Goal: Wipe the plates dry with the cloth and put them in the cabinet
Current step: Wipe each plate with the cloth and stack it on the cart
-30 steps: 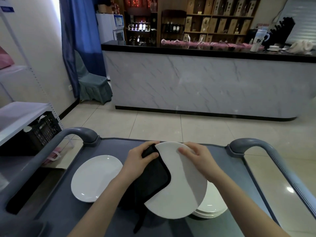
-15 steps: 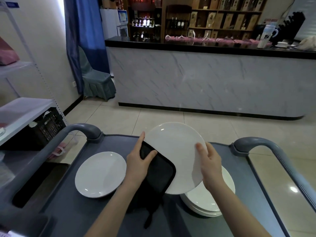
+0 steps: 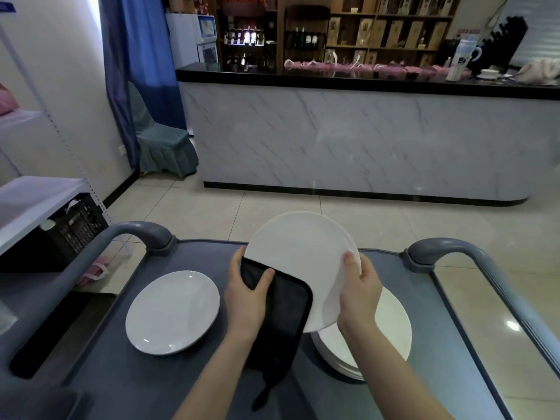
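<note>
A white plate [image 3: 300, 250] is held tilted up above the grey cart [image 3: 424, 298]. My right hand [image 3: 357, 291] grips its right rim, thumb on the face. My left hand [image 3: 247, 294] pinches a black cloth [image 3: 283, 316] against the plate's lower left edge, and the cloth hangs down over the cart. A single white plate [image 3: 172, 312] lies flat on the cart at the left. A stack of white plates [image 3: 391, 325] sits on the cart under my right hand, partly hidden by the held plate and my arm.
Grey cart handles rise at the left [image 3: 133, 234] and right [image 3: 454, 253]. A white shelf with a black crate [image 3: 72, 228] stands to the left. Tiled floor [image 3: 394, 219] stretches ahead to a marble-fronted counter [image 3: 348, 140]; a covered chair [image 3: 163, 147] is by the blue curtain.
The held plate has been tipped up from lying low over the stack to facing me. My right hand shifted from the top rim to the right rim. The cloth stays at the lower left.
</note>
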